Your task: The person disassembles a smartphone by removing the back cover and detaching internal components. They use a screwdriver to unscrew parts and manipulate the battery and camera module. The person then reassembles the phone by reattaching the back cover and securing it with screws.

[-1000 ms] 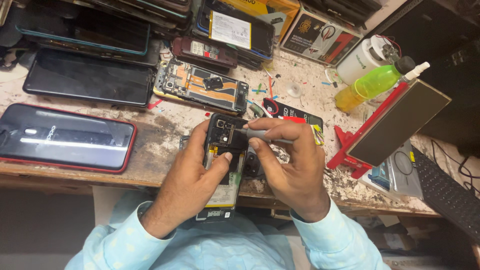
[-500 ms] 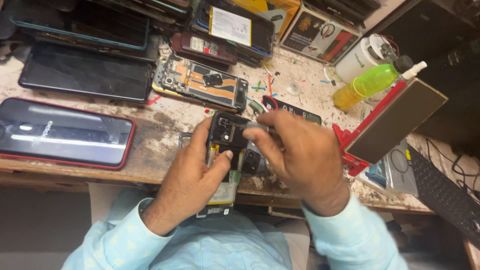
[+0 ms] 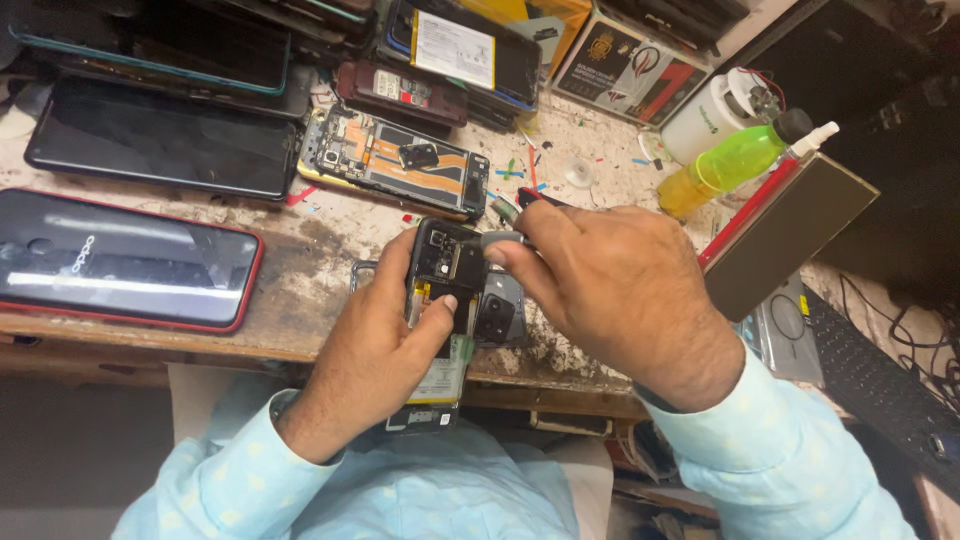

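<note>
The left hand (image 3: 375, 345) comes up from 7 o'clock and is closed around an opened phone (image 3: 440, 300) with its back cover off, fingers on its left edge and the thumb pressed across the exposed boards at the middle. The phone is held upright over the near edge of the desk (image 3: 310, 250), its lower end sticking out past the edge toward the person's light blue shirt (image 3: 400, 500). The right hand (image 3: 620, 290) comes in from 4 o'clock and is pinched shut on a slim grey tool (image 3: 500, 239), whose tip rests at the phone's upper right corner beside the camera area. Just right of the phone, under the right hand's fingers, lies a dark camera-cover piece (image 3: 497, 318) on the desk; whether it touches the phone cannot be told.

At 12 o'clock from the hands lies another stripped phone (image 3: 395, 165) with orange flex strips showing, and beyond it a stack of more handsets and a battery with a white label (image 3: 455, 50). At 9 o'clock a black phone in a red case (image 3: 125, 260) lies flat, screen up, with a larger dark phone (image 3: 160, 140) behind it. At 2 o'clock a bottle of yellow-green liquid (image 3: 730, 165) lies tilted next to a white plastic bottle (image 3: 710, 115). At 3 o'clock a grey panel on a red stand (image 3: 790, 235) leans up, well apart from the held phone. A black keyboard (image 3: 880, 370) shows at 4 o'clock.
</note>
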